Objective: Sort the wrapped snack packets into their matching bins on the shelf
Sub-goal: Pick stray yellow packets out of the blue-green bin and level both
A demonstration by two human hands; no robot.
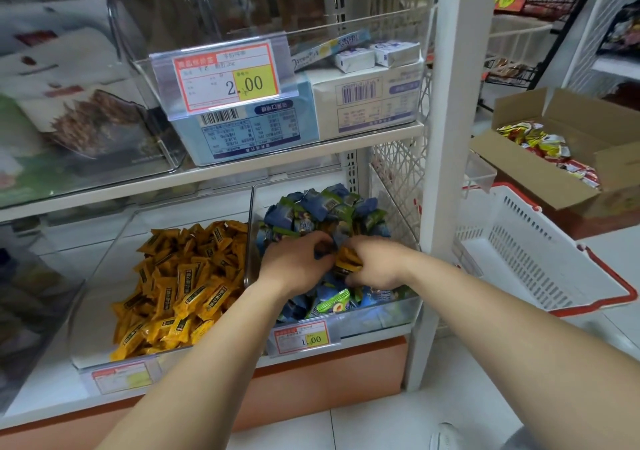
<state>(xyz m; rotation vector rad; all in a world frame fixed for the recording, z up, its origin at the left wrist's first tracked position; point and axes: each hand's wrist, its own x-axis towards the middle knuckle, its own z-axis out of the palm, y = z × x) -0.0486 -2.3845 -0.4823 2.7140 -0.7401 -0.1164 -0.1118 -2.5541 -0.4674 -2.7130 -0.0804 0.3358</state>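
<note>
The left bin [104, 276] holds only yellow packets [180, 290]. In the right bin [381, 306] of blue and green packets [325, 214], the left hand [294, 262] digs with curled fingers, its grip unclear, while the right hand [374, 262] is clamped on stray yellow packets [348, 259]. Best to gather them firmly, lift clear of the divider and drop them left.

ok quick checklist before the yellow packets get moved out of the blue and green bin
1. Yellow packets gripped: ok, right hand is closed around a few.
2. Left hand free: cannot tell, its fingers are buried among the blue and green packets.
3. Target bin identified: ok, the yellow bin sits directly left and holds matching packets.
4. Room in the target bin: ok, bare floor shows at its back.
5. Path over the divider: ok, nothing blocks it.
6. More yellow strays left: cannot tell, hands cover the pile's middle.
</note>
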